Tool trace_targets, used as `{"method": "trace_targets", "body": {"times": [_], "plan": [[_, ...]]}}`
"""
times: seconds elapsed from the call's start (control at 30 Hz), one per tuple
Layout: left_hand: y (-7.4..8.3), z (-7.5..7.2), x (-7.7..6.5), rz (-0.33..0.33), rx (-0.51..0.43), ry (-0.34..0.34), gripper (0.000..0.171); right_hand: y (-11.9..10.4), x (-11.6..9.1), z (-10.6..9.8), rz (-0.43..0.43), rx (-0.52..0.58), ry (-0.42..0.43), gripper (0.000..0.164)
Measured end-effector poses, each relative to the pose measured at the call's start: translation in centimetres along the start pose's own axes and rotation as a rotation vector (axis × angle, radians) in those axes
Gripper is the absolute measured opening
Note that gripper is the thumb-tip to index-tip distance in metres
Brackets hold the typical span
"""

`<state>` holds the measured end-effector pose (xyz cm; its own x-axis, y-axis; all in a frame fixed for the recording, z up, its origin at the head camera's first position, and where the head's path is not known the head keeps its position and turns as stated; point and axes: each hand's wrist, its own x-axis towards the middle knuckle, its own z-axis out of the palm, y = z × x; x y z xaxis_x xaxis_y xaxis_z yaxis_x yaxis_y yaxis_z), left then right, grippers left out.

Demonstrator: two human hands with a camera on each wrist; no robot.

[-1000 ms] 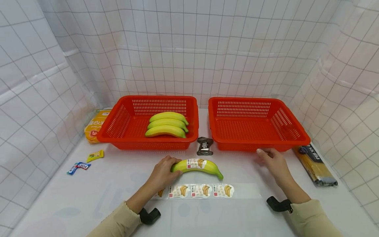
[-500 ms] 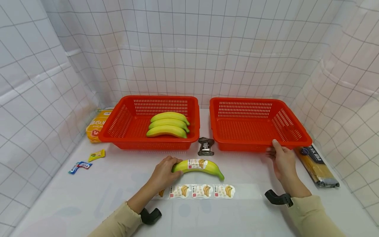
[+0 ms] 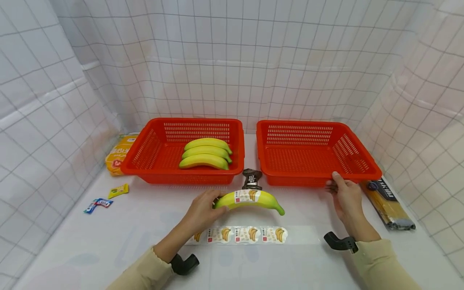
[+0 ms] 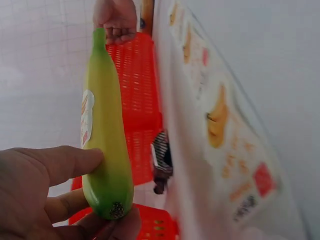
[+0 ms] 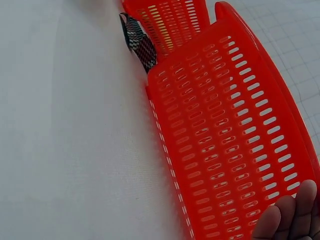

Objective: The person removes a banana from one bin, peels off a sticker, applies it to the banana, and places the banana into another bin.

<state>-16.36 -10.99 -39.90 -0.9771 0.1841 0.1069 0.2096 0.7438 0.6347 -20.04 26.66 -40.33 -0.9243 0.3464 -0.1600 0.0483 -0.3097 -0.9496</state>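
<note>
While left hand [image 3: 206, 208] grips banana [image 4: 107, 122], stem [image 3: 280, 210] points right, long axis crosswise.

- Beige, creased left sleeve [image 3: 144, 269] and right sleeve [image 3: 380, 264]
- Black, elbow-shaped left wrist piece [image 3: 185, 265]
- Black, curved right wrist piece [image 3: 339, 243]
- Left hand [image 3: 205, 208] and right hand [image 3: 346, 198] both bare

The person's two bare forearms [image 3: 172, 242] slant forward and inward out of beige cloth sleeves [image 3: 145, 269], well apart; the bare left hand [image 3: 204, 209] grips, thumb [image 4: 75, 162] set opposite bent fingers [image 4: 67, 206], while the bare right hand [image 3: 347, 198], I see, reaches farther ahead, its thumb [image 3: 337, 177] above its fingers [image 5: 304, 205]
</note>
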Motion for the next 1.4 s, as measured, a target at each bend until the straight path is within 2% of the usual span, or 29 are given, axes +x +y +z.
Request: {"method": "trace_targets", "body": {"times": [0.13,0.27,0.47,0.7,0.87,1.0,1.2,1.4], "plan": [[2.7,-0.8,1.1,0.052,-0.071,-0.005,0.037,-0.1,0.1,-0.1,-0.004,0.014,0.001,0.034],[5.2,-0.9,3.2,0.117,-0.085,-0.004,0.039,0.0,0.0,-0.1,-0.015,0.027,-0.007,0.032],[8.9,-0.4,7.3,0.193,-0.033,-0.027,0.038,0.2,-0.1,-0.1,-0.031,0.018,0.006,0.033],[12.2,1.3,12.2,0.187,0.069,-0.077,0.039,0.3,-0.1,-0.2,-0.046,0.015,-0.006,0.031],[13.2,2.9,14.9,0.189,0.155,-0.093,0.034,0.3,0.0,-0.3,-0.043,0.01,-0.003,0.032],[13.3,4.2,16.1,0.189,0.218,-0.129,0.029,0.4,0.0,-0.3,-0.036,-0.001,0.009,0.033],[13.0,5.8,17.0,0.159,0.302,-0.184,0.027,0.5,0.0,-0.3,-0.034,-0.02,0.013,0.032],[13.0,6.3,17.0,0.191,0.357,-0.205,0.027,0.4,0.1,-0.3,-0.033,-0.034,0.024,0.032]]}}
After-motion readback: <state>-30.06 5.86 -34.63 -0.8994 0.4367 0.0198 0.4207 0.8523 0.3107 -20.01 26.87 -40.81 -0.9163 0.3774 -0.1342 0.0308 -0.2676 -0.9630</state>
